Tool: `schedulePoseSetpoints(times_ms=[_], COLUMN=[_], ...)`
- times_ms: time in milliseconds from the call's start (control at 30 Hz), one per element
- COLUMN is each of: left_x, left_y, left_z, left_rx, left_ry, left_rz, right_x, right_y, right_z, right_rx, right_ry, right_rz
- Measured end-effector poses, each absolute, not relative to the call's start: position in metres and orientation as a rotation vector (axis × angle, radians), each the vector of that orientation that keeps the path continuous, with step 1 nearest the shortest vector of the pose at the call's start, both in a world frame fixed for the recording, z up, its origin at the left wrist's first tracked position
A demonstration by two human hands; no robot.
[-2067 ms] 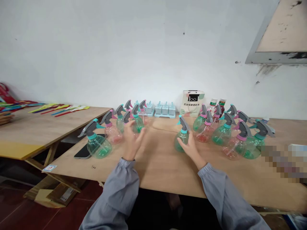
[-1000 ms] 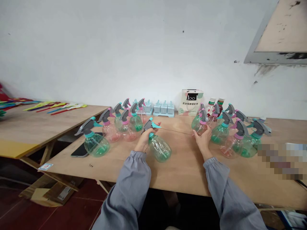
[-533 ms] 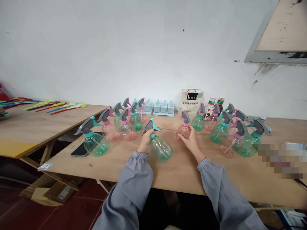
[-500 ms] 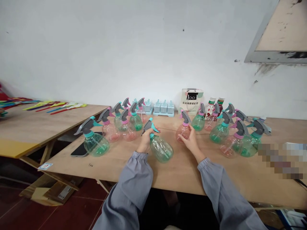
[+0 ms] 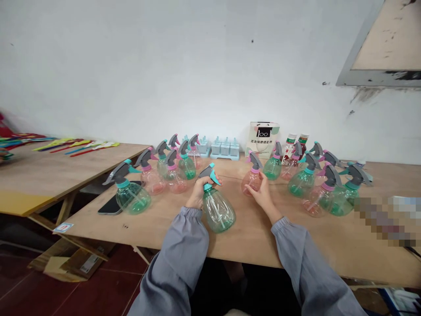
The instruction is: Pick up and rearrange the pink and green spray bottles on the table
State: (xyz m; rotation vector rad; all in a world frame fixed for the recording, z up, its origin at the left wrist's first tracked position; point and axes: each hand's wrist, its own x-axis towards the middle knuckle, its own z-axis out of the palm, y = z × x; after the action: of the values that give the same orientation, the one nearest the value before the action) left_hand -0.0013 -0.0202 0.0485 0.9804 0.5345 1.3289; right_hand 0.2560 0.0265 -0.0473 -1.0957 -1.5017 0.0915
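My left hand (image 5: 198, 193) is closed around the neck of a green spray bottle (image 5: 218, 210) with a grey and turquoise trigger head. The bottle leans, its base toward the lower right. To the right, my right hand (image 5: 262, 192) grips the clear pink body of a pink spray bottle (image 5: 250, 182), which stands upright with a grey and pink head; its thumb lies across the front. Nearest on the left are another pink bottle (image 5: 176, 181) and a green bottle (image 5: 133, 198). Beyond my right hand stands a green bottle (image 5: 272, 168).
More spray bottles, such as a pink one (image 5: 315, 202), cluster at the right. A phone (image 5: 111, 205) lies at the left. Light-blue ice-pop moulds (image 5: 225, 149) and a printed paper bag (image 5: 263, 139) stand by the wall. A second table (image 5: 82, 162) holds colourful strips.
My left hand has tilted the green spray bottle more upright, and its base has swung down and slightly left. My right hand and the pink bottle stay in place.
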Motion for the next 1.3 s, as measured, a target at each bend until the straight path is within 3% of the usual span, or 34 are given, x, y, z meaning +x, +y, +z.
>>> schedulePoseSetpoints(times_ms=[667,833,1000,1133,1300], left_x=[0.0,-0.009,-0.062,-0.114,-0.148], left_y=[-0.018,-0.032,-0.057,-0.065,-0.056], left_z=[0.049,0.052,0.064,0.068,0.056], left_rx=[0.934,1.265,1.62,1.447,1.363], left_ry=[0.551,0.604,1.045,1.507,1.704], left_rz=[1.397,1.341,1.39,1.723,1.931], right_x=[0.255,0.256,0.256,0.255,0.256], right_y=[0.025,0.024,0.026,0.025,0.024], right_z=[-0.047,-0.047,-0.048,-0.048,-0.049], right_rx=[-1.1,-1.096,-1.097,-1.1,-1.095], right_ry=[-1.5,-1.505,-1.504,-1.493,-1.489], right_rz=[0.092,0.088,0.106,0.118,0.117])
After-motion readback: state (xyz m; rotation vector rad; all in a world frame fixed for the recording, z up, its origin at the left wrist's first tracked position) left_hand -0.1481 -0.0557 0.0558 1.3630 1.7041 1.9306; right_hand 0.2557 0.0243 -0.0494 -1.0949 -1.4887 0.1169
